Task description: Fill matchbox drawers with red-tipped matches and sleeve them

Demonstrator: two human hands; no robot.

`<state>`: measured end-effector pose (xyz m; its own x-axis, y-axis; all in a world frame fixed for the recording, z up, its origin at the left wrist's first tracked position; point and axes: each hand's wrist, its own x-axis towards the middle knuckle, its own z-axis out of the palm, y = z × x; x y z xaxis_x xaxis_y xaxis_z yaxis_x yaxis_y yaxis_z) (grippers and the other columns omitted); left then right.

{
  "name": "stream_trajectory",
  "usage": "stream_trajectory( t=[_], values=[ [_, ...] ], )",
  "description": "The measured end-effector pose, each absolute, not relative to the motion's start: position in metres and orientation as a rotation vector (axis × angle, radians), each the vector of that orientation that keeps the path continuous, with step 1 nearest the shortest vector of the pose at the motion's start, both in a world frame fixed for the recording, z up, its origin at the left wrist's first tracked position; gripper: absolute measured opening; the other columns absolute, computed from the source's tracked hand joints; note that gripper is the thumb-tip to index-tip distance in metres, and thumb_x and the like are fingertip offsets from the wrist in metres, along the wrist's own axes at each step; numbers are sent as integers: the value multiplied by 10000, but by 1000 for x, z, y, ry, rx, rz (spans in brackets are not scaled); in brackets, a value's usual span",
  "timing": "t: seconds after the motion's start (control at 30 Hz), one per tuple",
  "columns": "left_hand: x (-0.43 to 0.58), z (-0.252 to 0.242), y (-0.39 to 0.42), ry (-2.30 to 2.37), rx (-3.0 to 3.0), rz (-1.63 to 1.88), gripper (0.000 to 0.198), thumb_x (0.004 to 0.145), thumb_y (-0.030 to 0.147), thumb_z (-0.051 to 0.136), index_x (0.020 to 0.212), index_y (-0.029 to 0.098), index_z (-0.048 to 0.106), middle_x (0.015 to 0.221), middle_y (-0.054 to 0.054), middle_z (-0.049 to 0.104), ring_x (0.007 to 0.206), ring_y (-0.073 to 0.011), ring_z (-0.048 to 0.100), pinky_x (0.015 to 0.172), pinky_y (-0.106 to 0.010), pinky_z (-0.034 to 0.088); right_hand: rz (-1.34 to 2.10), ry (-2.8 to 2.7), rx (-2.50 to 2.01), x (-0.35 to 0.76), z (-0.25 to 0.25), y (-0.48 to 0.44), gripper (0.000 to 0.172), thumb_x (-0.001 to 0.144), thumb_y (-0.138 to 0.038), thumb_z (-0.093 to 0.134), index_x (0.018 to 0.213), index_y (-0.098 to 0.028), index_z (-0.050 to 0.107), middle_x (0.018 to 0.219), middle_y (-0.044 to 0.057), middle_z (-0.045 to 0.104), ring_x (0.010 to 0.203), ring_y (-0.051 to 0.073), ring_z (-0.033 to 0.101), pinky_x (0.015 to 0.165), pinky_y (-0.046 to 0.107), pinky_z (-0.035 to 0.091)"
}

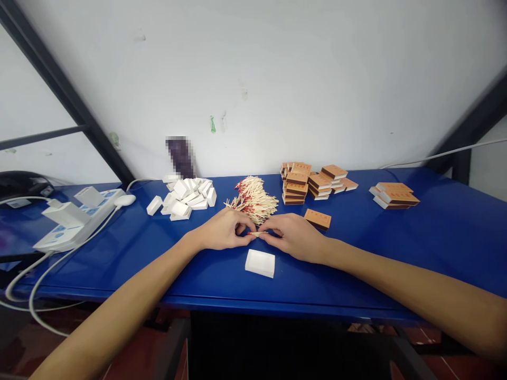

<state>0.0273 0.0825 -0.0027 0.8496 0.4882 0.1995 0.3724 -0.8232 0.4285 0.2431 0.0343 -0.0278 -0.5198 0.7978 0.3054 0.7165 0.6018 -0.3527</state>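
Slim bundle of red-tipped, pale wooden matchsticks (257, 234): just beyond the shallow white cardboard tray (260, 263), over the blue bench (214, 282). Left grip (226, 229) and right grip (295, 237) both pinch it, one at each end. Judged light, stiff, snappable — loose sticks may slide apart; best held across its width, near both ends.

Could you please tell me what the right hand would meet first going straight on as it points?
Past the matches at its fingertips, the right hand would most likely meet the left hand, though exact depth is unclear.
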Motion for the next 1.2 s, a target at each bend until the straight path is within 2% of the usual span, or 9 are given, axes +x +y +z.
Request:
stream_trajectory(
  t=[0.1, 0.27, 0.47, 0.6, 0.77, 0.87, 1.0, 1.2],
  values=[
    [27, -3, 82, 651, 2644, 415, 230, 877, 357, 598, 878, 159, 715, 529, 62, 472, 467, -64, 420, 528, -201, 356, 206, -2388, -1157, 243, -29, 35, 177, 923, -276, 574, 886, -178, 718, 767, 27, 640, 667, 134, 522, 607, 248, 317],
    [26, -1, 81, 676, 2702, 387, 231, 873, 361, 604, 916, 172, 728, 515, 64, 489, 461, -67, 444, 542, -208, 355, 256, -2390, -1207, 242, -27, 35, 151, 903, -257, 589, 865, -173, 709, 626, -18, 563, 557, 106, 448, 555, 245, 271],
    [27, -1, 81, 683, 2743, 387, 204, 864, 329, 604, 863, 172, 734, 523, 56, 517, 472, -71, 456, 549, -212, 353, 264, -2378, -1196, 241, -27, 33, 146, 892, -246, 596, 855, -172, 716, 568, -29, 547, 523, 104, 447, 549, 243, 286],
    [29, -2, 81, 683, 2766, 391, 150, 837, 266, 611, 819, 169, 725, 511, 60, 516, 479, -70, 464, 560, -205, 352, 118, -2408, -1119, 241, -30, 32, 148, 904, -217, 584, 863, -164, 716, 671, 21, 609, 653, 150, 534, 634, 262, 365],
    [29, -3, 81, 689, 2755, 390, 136, 826, 246, 609, 815, 169, 721, 517, 60, 524, 480, -69, 469, 550, -203, 346, 158, -2354, -982, 242, -34, 34, 160, 922, -213, 564, 951, -162, 713, 906, 83, 649, 822, 181, 597, 724, 283, 457],
    [28, -3, 81, 684, 2760, 385, 135, 823, 230, 606, 838, 169, 726, 527, 58, 533, 487, -73, 475, 553, -207, 346, 149, -2358, -921, 242, -34, 35, 155, 918, -192, 566, 988, -179, 703, 904, 70, 697, 869, 196, 602, 775, 307, 462],
    [28, -3, 81, 679, 2779, 386, 135, 829, 228, 605, 847, 171, 726, 522, 65, 514, 484, -69, 466, 560, -209, 345, 97, -2380, -1009, 242, -32, 34, 127, 896, -189, 601, 970, -188, 704, 866, 53, 720, 804, 192, 597, 723, 301, 429],
    [28, -3, 81, 691, 2768, 374, 136, 835, 223, 608, 871, 167, 727, 536, 60, 526, 492, -69, 476, 569, -204, 349, 63, -2390, -981, 241, -32, 35, 129, 879, -154, 605, 919, -192, 722, 812, 36, 734, 778, 189, 609, 740, 308, 404]
  ],
)
